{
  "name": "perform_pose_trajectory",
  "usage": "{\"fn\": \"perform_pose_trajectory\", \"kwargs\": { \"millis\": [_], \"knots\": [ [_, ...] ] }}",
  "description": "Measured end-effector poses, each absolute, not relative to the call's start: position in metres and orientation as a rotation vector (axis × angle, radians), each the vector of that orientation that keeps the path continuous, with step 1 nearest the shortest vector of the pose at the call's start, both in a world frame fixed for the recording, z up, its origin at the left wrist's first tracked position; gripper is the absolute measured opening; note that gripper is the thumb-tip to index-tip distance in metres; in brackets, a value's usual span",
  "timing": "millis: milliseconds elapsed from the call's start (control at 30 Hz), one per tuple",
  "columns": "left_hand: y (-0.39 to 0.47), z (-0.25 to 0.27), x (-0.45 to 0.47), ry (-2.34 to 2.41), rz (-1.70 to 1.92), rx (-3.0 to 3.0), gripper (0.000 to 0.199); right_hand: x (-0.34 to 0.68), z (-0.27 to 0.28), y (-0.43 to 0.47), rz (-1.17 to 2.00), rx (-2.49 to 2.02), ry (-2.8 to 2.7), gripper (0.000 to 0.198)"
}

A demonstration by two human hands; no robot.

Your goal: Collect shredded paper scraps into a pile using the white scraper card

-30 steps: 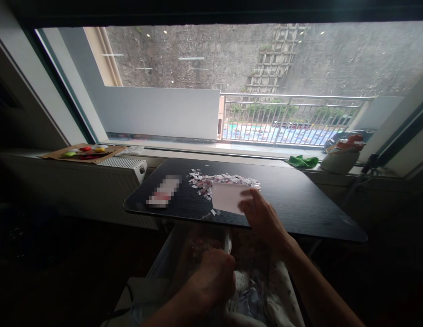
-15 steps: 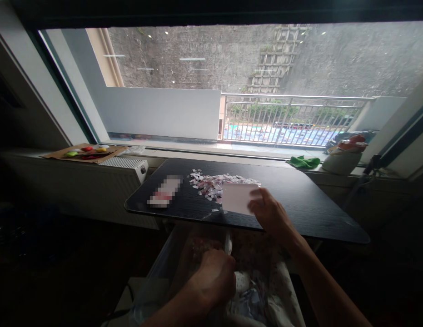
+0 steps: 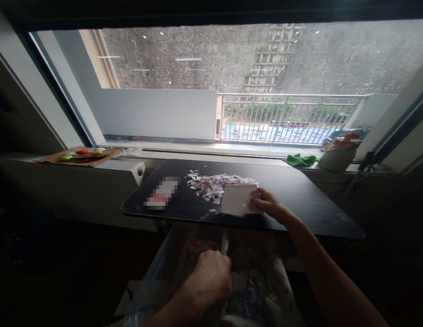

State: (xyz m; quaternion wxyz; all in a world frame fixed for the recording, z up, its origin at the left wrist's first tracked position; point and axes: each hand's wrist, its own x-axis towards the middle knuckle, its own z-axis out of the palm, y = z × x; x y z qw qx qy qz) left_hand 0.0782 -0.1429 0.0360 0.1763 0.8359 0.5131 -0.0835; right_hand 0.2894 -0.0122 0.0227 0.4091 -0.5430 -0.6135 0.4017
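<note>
My right hand (image 3: pixel 267 202) grips the right side of a white flat rectangular piece (image 3: pixel 239 199), with a small dark hole near one corner, over the black tabletop. Against its left and far edges lies a heap of small torn paper scraps (image 3: pixel 211 182), white with some pink. Below the table's near edge, my left hand (image 3: pixel 213 277) is a closed fist around the edge of a clear plastic sheet or container (image 3: pixel 156 268). What exactly its fingers hold is partly hidden. Dim, crumpled contents show to its right.
A pixelated pink and white item (image 3: pixel 161 193) lies left on the black table (image 3: pixel 300 200). A radiator (image 3: pixel 136 170) stands beside it. On the sill are a board with colourful items (image 3: pixel 78 155), a green cloth (image 3: pixel 300 160) and a pale container (image 3: pixel 337 159).
The white piece has come down closer to the tabletop, and my right hand is steadier on its edge. My left hand has shifted slightly. The view has turned a little.
</note>
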Motion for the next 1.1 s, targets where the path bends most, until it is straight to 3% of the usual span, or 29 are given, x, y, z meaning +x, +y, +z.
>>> {"fn": "perform_pose_trajectory", "kwargs": {
  "millis": [300,433,667,967,1100],
  "knots": [
    [-0.142,0.035,0.089,1.417,-0.276,2.391,0.034,0.253,0.018,-0.005,0.948,-1.319,-1.588,0.02],
    [-0.142,0.033,0.09,1.407,-0.237,2.415,0.033,0.265,0.018,-0.018,1.033,-1.239,-1.574,0.026],
    [-0.143,0.037,0.092,1.38,-0.253,2.422,0.031,0.289,0.014,-0.041,0.737,-1.563,-1.484,0.022],
    [-0.141,0.036,0.091,1.375,-0.274,2.42,0.031,0.263,0.012,-0.056,0.94,-1.314,-1.578,0.02],
    [-0.142,0.036,0.092,1.372,-0.263,2.418,0.032,0.267,0.013,-0.048,0.889,-1.357,-1.479,0.021]
  ]
}}
